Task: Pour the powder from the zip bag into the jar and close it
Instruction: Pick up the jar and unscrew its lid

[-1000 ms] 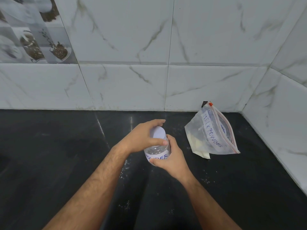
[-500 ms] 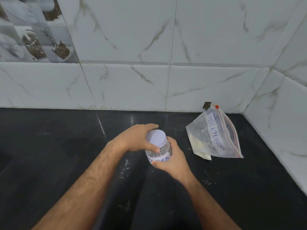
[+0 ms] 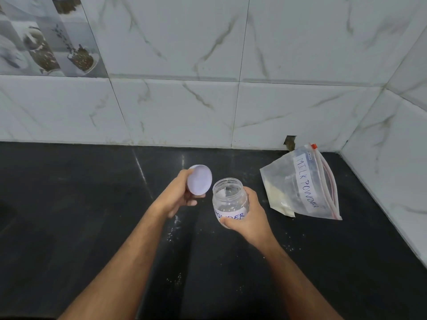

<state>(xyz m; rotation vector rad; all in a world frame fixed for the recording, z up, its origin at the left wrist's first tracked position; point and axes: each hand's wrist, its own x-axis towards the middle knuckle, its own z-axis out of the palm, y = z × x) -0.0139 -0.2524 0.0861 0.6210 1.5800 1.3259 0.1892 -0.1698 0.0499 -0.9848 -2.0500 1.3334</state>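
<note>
Over the middle of the black polished stone countertop (image 3: 69,227), the right hand (image 3: 248,215) wraps a small clear plastic jar (image 3: 230,199) with a white handwritten label, fingers curled around its far side, thumb across the label. Jar upright, mouth open, looks empty; whether its base touches the countertop or sits just above it can't be told from this angle.

Just left of the jar, apart from it, the left hand (image 3: 179,196) holds the round white plastic lid (image 3: 199,183) by its rim, fingers closed around the edge, the lid's flat face tilted toward the camera.

Toward the back right corner of the countertop, near the marbled white wall tiles (image 3: 184,107), lies the clear zip bag (image 3: 302,183) marked "MILK POWDER", red slider at its far end. Zip edge runs along its right side. Pale cream powder (image 3: 276,195) sits bunched in the lower left corner of the bag. Bag is well clear of both hands.

Scattered white specks (image 3: 173,227) on the countertop below the hands.
</note>
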